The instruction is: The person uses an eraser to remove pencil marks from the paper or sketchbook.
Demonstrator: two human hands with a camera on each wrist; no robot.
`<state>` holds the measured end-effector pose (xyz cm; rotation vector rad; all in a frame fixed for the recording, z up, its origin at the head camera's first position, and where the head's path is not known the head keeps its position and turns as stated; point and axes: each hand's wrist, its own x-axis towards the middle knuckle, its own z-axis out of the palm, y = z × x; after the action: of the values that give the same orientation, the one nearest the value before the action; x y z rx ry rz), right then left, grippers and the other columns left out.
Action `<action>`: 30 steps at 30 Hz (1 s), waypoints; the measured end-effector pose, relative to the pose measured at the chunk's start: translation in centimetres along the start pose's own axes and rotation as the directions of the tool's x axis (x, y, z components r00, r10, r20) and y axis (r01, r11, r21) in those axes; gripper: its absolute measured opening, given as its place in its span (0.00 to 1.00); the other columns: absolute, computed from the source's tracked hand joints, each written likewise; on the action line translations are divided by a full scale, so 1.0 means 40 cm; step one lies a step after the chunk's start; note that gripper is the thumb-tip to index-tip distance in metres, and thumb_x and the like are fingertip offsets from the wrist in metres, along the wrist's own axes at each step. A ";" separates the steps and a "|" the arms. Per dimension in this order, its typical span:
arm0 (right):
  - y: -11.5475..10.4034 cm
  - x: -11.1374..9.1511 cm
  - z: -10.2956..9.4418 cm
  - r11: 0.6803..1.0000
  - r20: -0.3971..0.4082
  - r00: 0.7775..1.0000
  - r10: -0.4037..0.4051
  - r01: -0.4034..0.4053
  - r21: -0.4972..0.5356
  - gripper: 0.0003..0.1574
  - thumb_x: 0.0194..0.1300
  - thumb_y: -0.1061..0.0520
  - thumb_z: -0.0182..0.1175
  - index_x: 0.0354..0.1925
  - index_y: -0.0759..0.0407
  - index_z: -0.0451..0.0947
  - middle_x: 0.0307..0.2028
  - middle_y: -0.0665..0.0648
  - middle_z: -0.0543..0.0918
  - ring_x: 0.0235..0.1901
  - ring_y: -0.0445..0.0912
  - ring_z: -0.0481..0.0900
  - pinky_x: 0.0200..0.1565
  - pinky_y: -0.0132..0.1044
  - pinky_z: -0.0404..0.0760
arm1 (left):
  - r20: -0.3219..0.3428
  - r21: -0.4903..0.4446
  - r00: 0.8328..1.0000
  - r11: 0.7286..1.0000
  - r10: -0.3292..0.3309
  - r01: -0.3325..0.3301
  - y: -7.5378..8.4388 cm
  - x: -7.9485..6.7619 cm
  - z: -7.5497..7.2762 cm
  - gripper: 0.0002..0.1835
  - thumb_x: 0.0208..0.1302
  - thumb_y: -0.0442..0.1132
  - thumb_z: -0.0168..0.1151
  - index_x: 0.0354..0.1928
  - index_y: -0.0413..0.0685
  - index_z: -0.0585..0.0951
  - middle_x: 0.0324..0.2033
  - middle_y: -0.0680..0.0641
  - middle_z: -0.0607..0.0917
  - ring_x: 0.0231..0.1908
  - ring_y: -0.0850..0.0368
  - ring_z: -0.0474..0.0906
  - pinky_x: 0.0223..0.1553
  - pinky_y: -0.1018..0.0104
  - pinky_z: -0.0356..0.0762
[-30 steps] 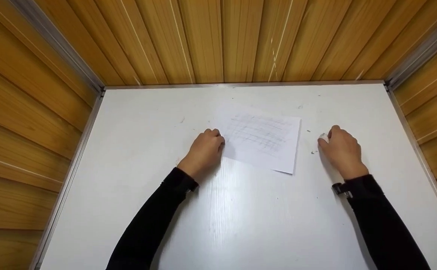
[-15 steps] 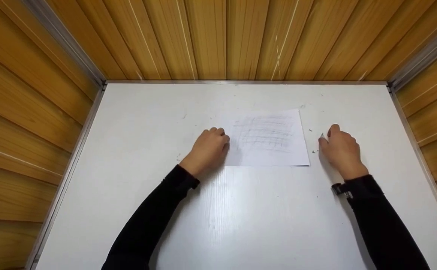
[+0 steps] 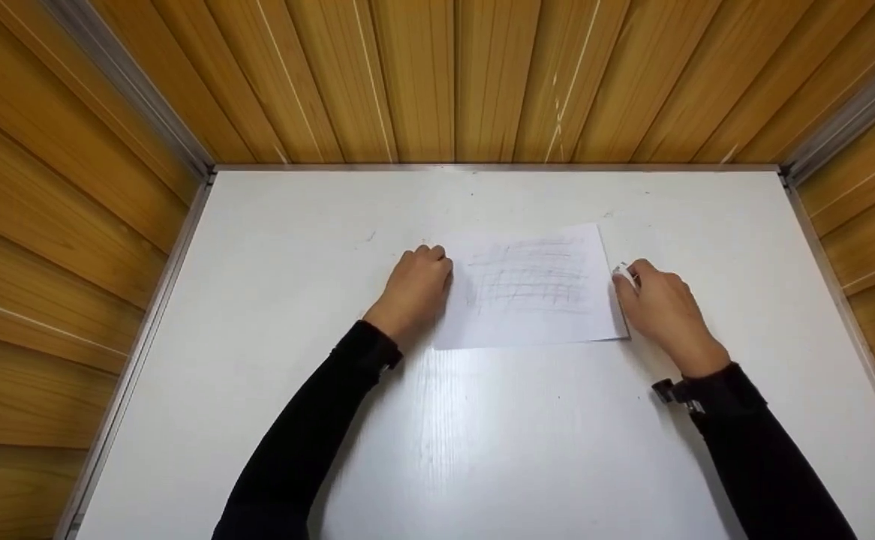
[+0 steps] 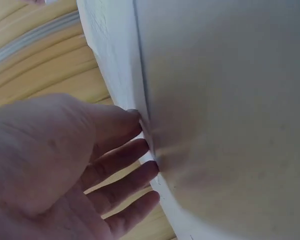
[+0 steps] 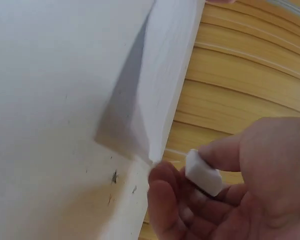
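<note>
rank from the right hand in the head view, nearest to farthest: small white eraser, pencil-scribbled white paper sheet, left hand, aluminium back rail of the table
1. Small white eraser: pinched in the right hand.
2. Pencil-scribbled white paper sheet: just left of it.
3. Left hand: at the sheet's far left edge.
4. Aluminium back rail: along the table's far edge.

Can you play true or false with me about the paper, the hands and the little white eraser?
1. The right hand pinches a small white eraser. True.
2. The sheet of paper is blank. False: faint pencil scribbles cover it.
3. The left hand touches the paper's left edge. True.
4. The paper lies on a wooden floor. False: it lies on a white table.
5. The eraser rests in the middle of the paper. False: it is at the paper's right edge, held in the fingers.
</note>
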<state>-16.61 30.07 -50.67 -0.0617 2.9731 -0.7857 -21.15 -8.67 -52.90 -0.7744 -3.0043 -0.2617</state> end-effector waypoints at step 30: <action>-0.100 -0.018 0.046 0.995 0.266 0.959 -0.097 0.085 0.058 0.22 0.87 0.46 0.54 0.58 0.64 0.79 0.36 0.60 0.84 0.35 0.51 0.77 0.40 0.42 0.73 | -0.032 0.008 0.998 0.999 -0.045 0.046 0.087 -0.094 -0.008 0.07 0.75 0.30 0.62 0.43 0.37 0.89 0.45 0.44 0.88 0.45 0.45 0.84 0.47 0.52 0.84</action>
<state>-15.66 25.74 -50.25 -0.2813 2.7104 -0.7849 -16.20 -7.53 -52.29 -0.6949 -2.9936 -0.2600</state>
